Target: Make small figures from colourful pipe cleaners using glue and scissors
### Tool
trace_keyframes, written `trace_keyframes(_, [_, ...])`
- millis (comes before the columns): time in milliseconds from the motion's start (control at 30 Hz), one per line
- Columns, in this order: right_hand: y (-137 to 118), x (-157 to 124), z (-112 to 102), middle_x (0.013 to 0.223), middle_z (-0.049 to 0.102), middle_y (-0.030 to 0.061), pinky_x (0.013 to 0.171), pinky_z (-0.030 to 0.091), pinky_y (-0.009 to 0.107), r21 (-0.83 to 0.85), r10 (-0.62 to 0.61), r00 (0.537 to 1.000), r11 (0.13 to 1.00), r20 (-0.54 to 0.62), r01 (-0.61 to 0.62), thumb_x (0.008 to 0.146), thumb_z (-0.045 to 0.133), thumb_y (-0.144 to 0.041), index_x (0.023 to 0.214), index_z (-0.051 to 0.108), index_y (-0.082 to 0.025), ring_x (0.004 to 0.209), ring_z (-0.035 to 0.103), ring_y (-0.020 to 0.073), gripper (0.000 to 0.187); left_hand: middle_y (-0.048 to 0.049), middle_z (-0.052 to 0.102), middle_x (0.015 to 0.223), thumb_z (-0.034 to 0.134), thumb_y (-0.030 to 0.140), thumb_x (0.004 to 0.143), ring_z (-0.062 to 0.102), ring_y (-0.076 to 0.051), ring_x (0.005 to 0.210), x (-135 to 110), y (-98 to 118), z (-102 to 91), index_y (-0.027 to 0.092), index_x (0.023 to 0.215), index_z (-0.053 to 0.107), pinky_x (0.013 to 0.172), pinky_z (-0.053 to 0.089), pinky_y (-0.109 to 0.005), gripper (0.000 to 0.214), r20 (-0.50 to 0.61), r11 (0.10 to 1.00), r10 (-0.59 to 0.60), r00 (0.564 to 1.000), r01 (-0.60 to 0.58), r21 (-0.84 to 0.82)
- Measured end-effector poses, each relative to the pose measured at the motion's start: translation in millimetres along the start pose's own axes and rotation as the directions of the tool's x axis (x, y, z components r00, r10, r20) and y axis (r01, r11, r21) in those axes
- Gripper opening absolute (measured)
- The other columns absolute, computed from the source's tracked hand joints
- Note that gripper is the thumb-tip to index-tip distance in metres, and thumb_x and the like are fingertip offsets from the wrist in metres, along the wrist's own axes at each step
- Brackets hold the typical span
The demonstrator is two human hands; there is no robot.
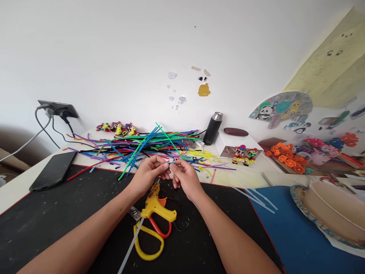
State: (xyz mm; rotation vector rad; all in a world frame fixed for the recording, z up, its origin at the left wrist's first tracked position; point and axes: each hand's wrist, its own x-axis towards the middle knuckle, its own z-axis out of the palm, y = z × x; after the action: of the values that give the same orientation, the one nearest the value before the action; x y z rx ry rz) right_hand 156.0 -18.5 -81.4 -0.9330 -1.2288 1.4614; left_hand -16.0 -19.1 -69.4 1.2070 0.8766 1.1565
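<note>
Over the back part of the black mat (94, 213), my left hand (149, 173) and my right hand (186, 177) meet with thumbs and fingers pinched. A small blue-green piece (169, 166) shows between the fingertips, mostly hidden by them; its exact kind is not clear. Just below the hands lies a yellow glue gun (156, 207) with a long clear glue stick (131, 245) coming out of its back. Scissors with yellow and red handles (148, 257) lie under it. Behind my hands spreads a pile of colourful pipe cleaners (142, 144).
A phone (53, 171) lies at the left. A black thermos (213, 128), a white box (241, 142) and small pipe-cleaner figures (244, 155) stand along the wall. Spare glue sticks (258, 198), orange flowers (285, 156) and a large bowl (336, 209) are to the right.
</note>
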Motion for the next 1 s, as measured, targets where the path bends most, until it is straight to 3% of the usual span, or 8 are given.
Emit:
trace_keyframes(400, [-1.3,0.7,-2.2,0.049,0.048,-0.0107,0.038,0.031,0.023,-0.051,-0.007,1.000,0.999,-0.010,0.006,0.082,0.077,-0.067,0.087,0.062,-0.021,0.035,0.048,0.0101,0.049,-0.0018,0.075,0.075,0.081,0.062,0.084,0.072,-0.020,0.068,1.2,1.1,-4.0,0.020,0.107,0.062,0.068,0.056,-0.032,0.051,0.086,0.999,0.035,0.996,-0.038,0.032])
trace_keyframes(600, [2.1,0.6,-1.7,0.050,0.050,-0.0105,0.038,0.031,0.022,-0.120,-0.042,0.999,0.992,0.007,0.043,0.085,0.074,-0.068,0.090,0.061,-0.021,0.035,0.049,0.0104,0.049,-0.0009,0.074,0.076,0.084,0.053,0.085,0.070,-0.018,0.069,0.3,2.7,-2.6,0.020,0.096,0.063,0.068,0.057,-0.031,0.040,0.078,0.994,0.056,0.995,-0.063,0.087])
trace_keyframes(867, [3.1,0.3,-1.8,0.055,0.055,-0.0087,0.038,0.031,0.022,-0.016,0.004,1.000,1.000,0.019,-0.003,0.084,0.074,-0.071,0.098,0.064,-0.020,0.036,0.050,0.0099,0.054,-0.0012,0.074,0.073,0.087,0.052,0.081,0.070,-0.019,0.069,2.1,1.2,-4.4,0.019,0.095,0.065,0.071,0.057,-0.032,0.042,0.014,0.999,0.042,0.999,-0.042,0.029])
trace_keyframes(1000, [2.8,0.9,-2.4,0.055,0.055,-0.0084,0.038,0.031,0.021,0.014,0.011,1.000,1.000,-0.014,-0.011,0.084,0.075,-0.070,0.094,0.065,-0.020,0.037,0.050,0.0092,0.052,-0.0013,0.074,0.075,0.089,0.048,0.081,0.070,-0.018,0.070,2.2,-0.2,-4.5,0.019,0.099,0.066,0.072,0.057,-0.032,0.041,0.040,0.999,0.042,0.998,-0.043,0.016])
